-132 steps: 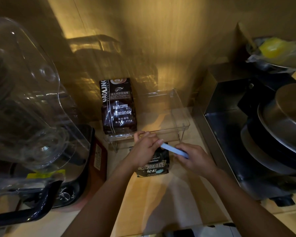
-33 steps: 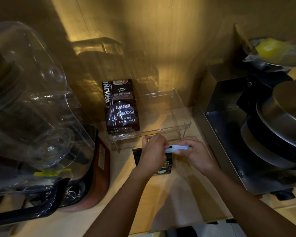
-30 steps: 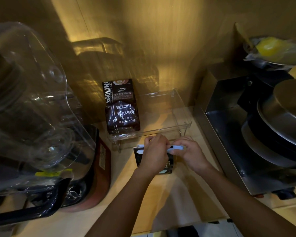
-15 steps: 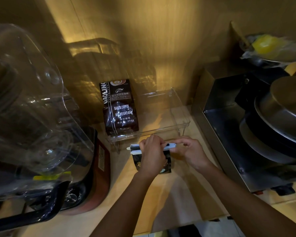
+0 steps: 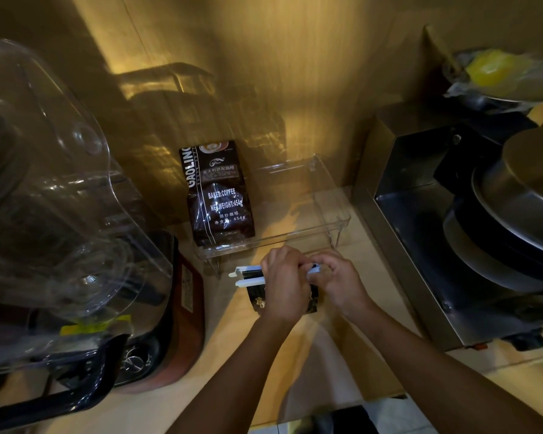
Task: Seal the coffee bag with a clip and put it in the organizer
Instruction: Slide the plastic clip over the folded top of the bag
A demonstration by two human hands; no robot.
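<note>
A small black coffee bag (image 5: 255, 298) lies on the wooden counter just in front of the clear plastic organizer (image 5: 333, 211). A long white clip (image 5: 248, 276) straddles the bag's top edge, its two arms parted at the left end. My left hand (image 5: 284, 285) covers most of the bag and presses on the clip's middle. My right hand (image 5: 336, 281) pinches the clip's right end. A larger dark coffee bag (image 5: 218, 195) stands in the organizer's left part.
A blender with a big clear jug (image 5: 54, 195) fills the left side. A steel appliance with stacked metal pans (image 5: 511, 220) stands to the right. A bowl with something yellow (image 5: 496, 73) sits at the back right. The wall is close behind the organizer.
The clip came from my right hand onto the bag's top and slid leftward across it. Both hands have closed in over the clip; its left end now sticks out past the bag.
</note>
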